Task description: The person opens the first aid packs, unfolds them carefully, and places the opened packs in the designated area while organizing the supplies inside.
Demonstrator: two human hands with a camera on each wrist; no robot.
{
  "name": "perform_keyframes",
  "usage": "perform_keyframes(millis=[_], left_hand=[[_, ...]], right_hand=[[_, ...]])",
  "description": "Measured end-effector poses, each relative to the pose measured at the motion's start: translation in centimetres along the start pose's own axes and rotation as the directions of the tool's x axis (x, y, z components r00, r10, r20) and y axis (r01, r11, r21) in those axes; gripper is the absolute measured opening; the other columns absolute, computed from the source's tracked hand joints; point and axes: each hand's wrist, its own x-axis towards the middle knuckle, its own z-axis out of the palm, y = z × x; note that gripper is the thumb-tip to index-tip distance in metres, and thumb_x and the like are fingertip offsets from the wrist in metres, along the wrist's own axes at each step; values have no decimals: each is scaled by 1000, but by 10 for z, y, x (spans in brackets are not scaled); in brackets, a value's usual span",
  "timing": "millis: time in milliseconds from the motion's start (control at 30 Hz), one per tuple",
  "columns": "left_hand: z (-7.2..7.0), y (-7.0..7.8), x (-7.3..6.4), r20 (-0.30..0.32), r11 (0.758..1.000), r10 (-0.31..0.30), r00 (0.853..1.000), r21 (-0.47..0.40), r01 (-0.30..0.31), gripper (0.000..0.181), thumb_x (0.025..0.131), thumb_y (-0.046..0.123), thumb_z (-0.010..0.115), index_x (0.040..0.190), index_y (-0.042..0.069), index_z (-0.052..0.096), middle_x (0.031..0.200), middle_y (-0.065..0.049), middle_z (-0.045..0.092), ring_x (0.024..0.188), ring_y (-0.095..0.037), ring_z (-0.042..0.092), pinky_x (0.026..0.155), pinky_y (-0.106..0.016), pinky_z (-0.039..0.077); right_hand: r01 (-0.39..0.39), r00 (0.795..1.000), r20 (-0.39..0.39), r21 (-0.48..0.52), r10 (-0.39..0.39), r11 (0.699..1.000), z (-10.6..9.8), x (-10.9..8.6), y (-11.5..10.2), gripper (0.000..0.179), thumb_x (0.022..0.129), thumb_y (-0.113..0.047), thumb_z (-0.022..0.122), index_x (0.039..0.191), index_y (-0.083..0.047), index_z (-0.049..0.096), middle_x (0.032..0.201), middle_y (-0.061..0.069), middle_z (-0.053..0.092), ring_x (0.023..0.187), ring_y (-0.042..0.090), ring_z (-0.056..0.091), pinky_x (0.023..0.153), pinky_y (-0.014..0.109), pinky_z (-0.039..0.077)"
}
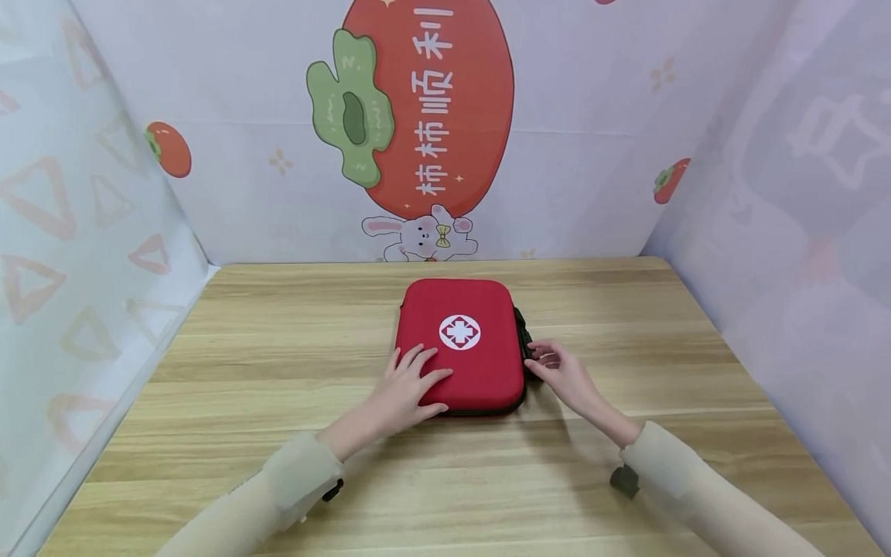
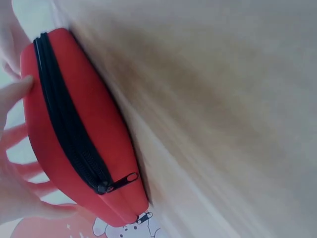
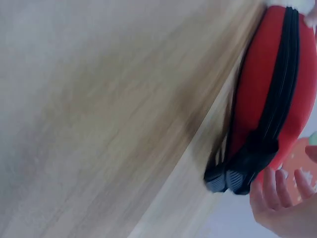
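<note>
A red zippered first-aid case [image 1: 480, 302] with a white cross emblem [image 1: 459, 332] lies flat on the wooden table. My left hand [image 1: 400, 394] rests with spread fingers on its near left corner, the thumb at the front edge. In the left wrist view, a black zipper [image 2: 69, 131] runs closed along the side, with a zipper pull [image 2: 124, 182] hanging at its end. My right hand [image 1: 567, 379] is at the case's right side, fingers loosely bent, beside a black carrying strap [image 3: 252, 156]. The thumb and fingertips are right at the strap, with a gap between them.
The wooden tabletop [image 1: 278, 325] extends around the case. A white printed backdrop [image 1: 571, 186] with persimmon and rabbit drawings stands behind it, with printed side panels [image 1: 90, 232] at left and right. Dark devices show under both sleeves.
</note>
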Motion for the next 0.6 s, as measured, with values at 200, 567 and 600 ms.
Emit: perform_keyframes(millis=[200,567,600], left_hand=[[4,1,-11,-43,1000,-7,999,-13,7,54,76,35,67,125,18,51,132,-19,36,123,-40,29,94,-59,25],[8,-6,-16,-21,999,41,999,9,-41,57,78,33,66,129,17,46,132,-22,36,122,-44,28,94,-57,28],[8,-7,-16,-21,999,44,999,16,-44,58,78,34,66,130,17,46,132,-22,36,122,-44,29,95,-57,28]], right_hand=[[-64,993,107,90,54,994,-2,11,7,43,86,-15,58,122,5,46,117,25,51,105,36,51,87,42,42],[-128,975,197,133,101,983,3,16,11,50,87,-22,57,128,2,43,126,21,47,113,31,47,93,40,38],[-136,975,193,142,107,980,3,16,11,50,87,-22,57,129,2,43,126,21,47,114,30,47,93,39,38]])
